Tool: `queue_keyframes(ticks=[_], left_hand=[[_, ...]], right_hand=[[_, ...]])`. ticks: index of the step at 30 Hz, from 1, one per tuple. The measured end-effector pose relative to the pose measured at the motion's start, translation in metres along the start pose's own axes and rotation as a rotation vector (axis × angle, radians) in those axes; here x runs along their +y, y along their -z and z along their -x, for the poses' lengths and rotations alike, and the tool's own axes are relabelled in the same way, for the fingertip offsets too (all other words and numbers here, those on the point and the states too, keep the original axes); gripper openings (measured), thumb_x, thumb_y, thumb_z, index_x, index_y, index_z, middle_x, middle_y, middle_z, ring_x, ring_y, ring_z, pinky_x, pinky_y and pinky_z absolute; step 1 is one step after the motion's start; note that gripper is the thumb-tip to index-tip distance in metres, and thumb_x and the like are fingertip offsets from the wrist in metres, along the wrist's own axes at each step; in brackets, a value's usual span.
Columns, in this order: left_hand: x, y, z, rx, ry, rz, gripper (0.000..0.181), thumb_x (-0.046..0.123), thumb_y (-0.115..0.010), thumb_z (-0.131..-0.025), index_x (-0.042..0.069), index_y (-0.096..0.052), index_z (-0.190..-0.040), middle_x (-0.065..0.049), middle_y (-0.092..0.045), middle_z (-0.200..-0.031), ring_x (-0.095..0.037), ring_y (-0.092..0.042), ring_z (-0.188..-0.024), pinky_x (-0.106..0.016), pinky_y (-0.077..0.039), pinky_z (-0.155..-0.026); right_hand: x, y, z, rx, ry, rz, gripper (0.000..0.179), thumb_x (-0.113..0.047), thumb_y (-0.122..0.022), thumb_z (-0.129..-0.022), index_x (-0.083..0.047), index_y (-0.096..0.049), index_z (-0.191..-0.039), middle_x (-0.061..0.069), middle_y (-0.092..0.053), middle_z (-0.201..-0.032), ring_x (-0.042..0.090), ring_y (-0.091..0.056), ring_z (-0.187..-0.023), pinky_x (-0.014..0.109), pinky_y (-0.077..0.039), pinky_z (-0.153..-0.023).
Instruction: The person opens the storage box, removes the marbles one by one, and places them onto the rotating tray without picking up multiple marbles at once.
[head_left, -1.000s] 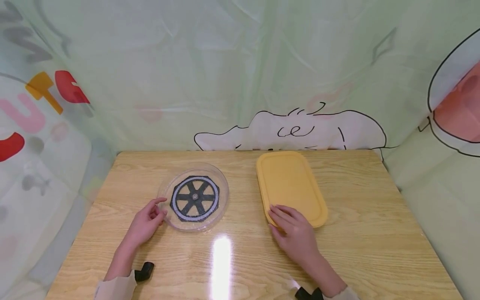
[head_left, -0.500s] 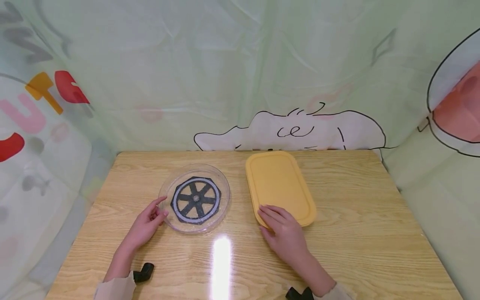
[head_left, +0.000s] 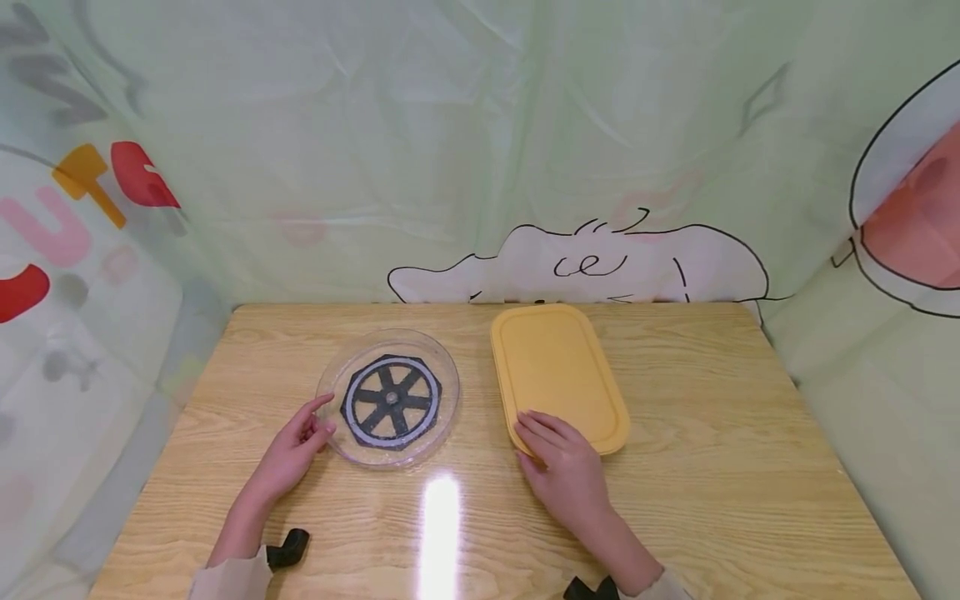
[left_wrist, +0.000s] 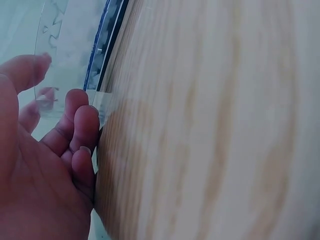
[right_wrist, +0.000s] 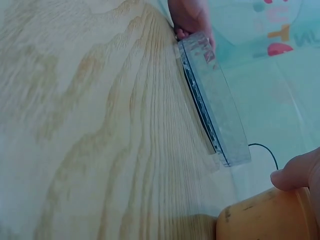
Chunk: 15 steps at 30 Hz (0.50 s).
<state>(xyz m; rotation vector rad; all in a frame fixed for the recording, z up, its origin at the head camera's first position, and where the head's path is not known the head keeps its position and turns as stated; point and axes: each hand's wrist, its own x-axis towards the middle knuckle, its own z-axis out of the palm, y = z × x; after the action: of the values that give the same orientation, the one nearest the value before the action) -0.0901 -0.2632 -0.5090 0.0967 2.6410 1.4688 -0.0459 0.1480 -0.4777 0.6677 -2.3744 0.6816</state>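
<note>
On the left of the table lies a clear round dish, its shallow wall showing in the right wrist view. Under or inside it is a black spoked wheel shape with a pale ring. My left hand holds the dish's near-left rim, with fingertips on both sides of the clear wall. To the right lies a yellow lidded box, flat on the table and slightly turned. My right hand grips its near-left corner, fingers over the lid and a digit against the side wall. The hand hides that corner.
The wooden table runs back to a pale green printed sheet, which also hangs at both sides. A bright light reflection lies between the hands. A black wrist mount shows on the left arm.
My right hand and the yellow box have slid left, toward the dish, mostly in the first half second. The dish has shifted slightly right; my left hand has stayed put.
</note>
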Motion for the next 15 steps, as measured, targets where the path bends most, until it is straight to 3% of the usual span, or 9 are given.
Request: queue_keyframes(ticks=[15], left_hand=[[0.0018, 0.0007, 0.0004, -0.009, 0.004, 0.013, 0.047, 0.023, -0.059, -0.102, 0.014, -0.047, -0.145, -0.007, -0.049, -0.085, -0.017, -0.047, -0.073, -0.028, -0.039, -0.066]], right_hand=[[-0.0055, -0.0019, 0.0003, 0.012, -0.057, -0.015, 0.036, -0.006, -0.088, -0.068, -0.002, -0.078, -0.103, 0.011, -0.072, -0.111, 0.025, -0.069, -0.104, 0.049, -0.051, -0.089]])
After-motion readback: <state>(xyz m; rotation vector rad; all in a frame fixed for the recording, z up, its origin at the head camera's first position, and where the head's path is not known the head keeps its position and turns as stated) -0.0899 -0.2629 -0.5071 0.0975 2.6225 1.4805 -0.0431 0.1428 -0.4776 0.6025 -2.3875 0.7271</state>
